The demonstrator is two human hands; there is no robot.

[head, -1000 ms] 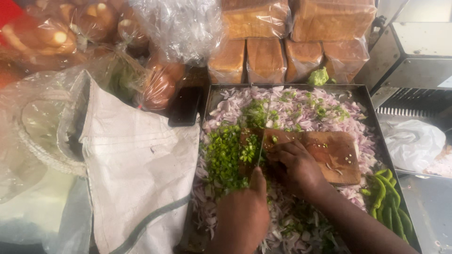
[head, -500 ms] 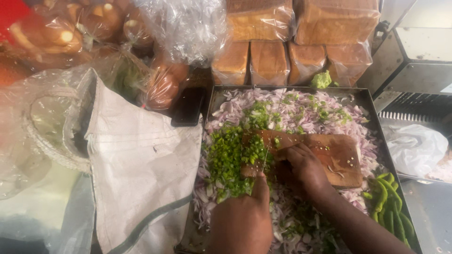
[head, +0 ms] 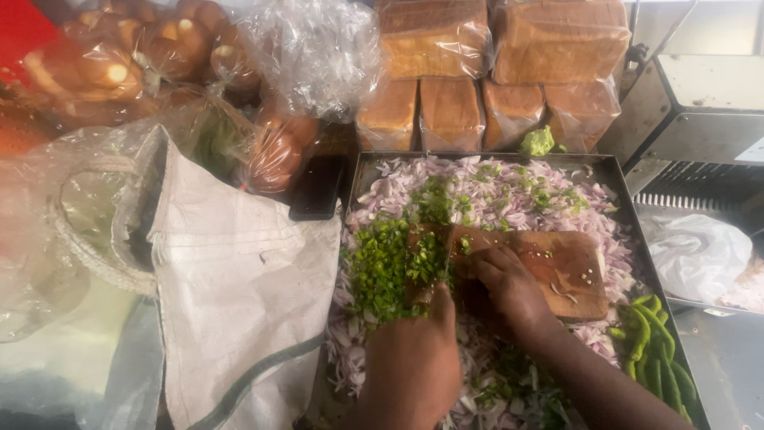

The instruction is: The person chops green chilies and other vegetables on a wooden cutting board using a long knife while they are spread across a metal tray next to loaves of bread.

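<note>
A wooden cutting board [head: 557, 267] lies on chopped onion in a metal tray [head: 625, 191]. A heap of finely chopped green chilli [head: 382, 267] sits at the board's left end. My left hand [head: 410, 370] comes up from the bottom edge, closed on what looks like the handle of a knife [head: 447, 253]. Its thin blade stands on edge between the green heap and the board. My right hand [head: 509, 291] rests on the board's left part with its fingers curled down. What lies under them is hidden.
Whole green chillies [head: 656, 350] lie in the tray's right corner. Wrapped bread loaves [head: 493, 72] are stacked behind the tray, with bagged buns [head: 103, 56] at the far left. A white sack [head: 231, 295] lies left of the tray, and a metal machine [head: 700, 119] stands right.
Both hands stay at the board's left end. The left hand has shifted slightly up towards the board and the view has drifted a little.
</note>
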